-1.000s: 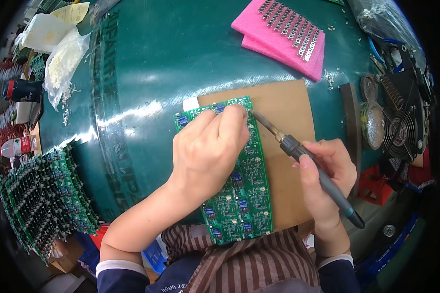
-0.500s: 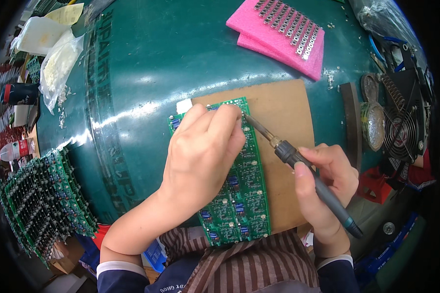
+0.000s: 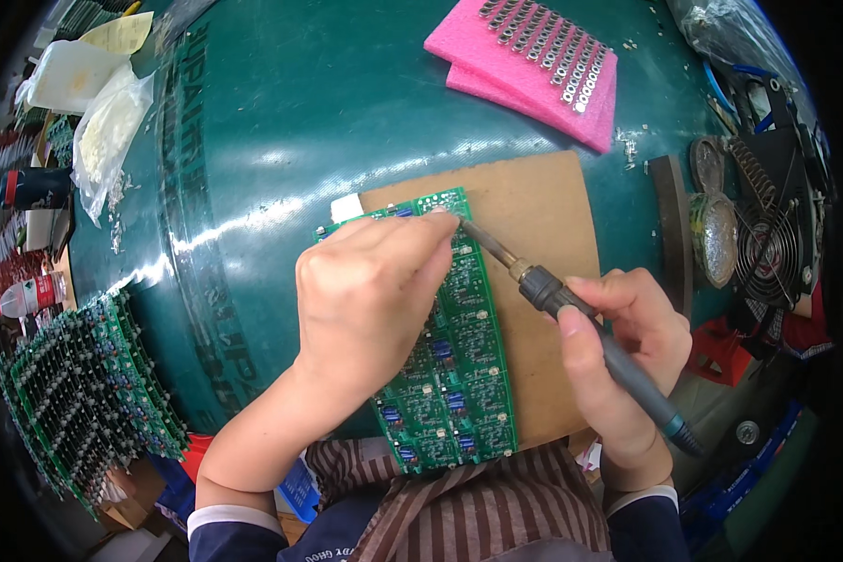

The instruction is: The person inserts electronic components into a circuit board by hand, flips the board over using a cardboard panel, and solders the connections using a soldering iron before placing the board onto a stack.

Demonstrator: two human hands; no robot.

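A green circuit board panel (image 3: 482, 365) with blue and white components lies lengthwise on a brown board (image 3: 543, 234). My left hand (image 3: 365, 290) is over its upper part, thumb and fingertips pinched together near the top right edge; what they hold, if anything, is too small to make out. My right hand (image 3: 628, 347) grips a soldering iron (image 3: 609, 361) like a pen. The iron's tip reaches the panel right beside my left fingertips. My left hand hides much of the panel's upper left.
Pink foam (image 3: 525, 89) carrying rows of small metal parts lies at the far right. Stacked circuit boards (image 3: 84, 393) stand at left, below a plastic bag of small white parts (image 3: 108, 136). On the right are a dark curved bar (image 3: 671, 234), a soldering stand (image 3: 715, 239) and a fan (image 3: 768, 253).
My left hand has dropped slightly lower and to the left, its knuckles flatter over the panel. The soldering iron has shifted a little left, its tip still by my left fingertips.
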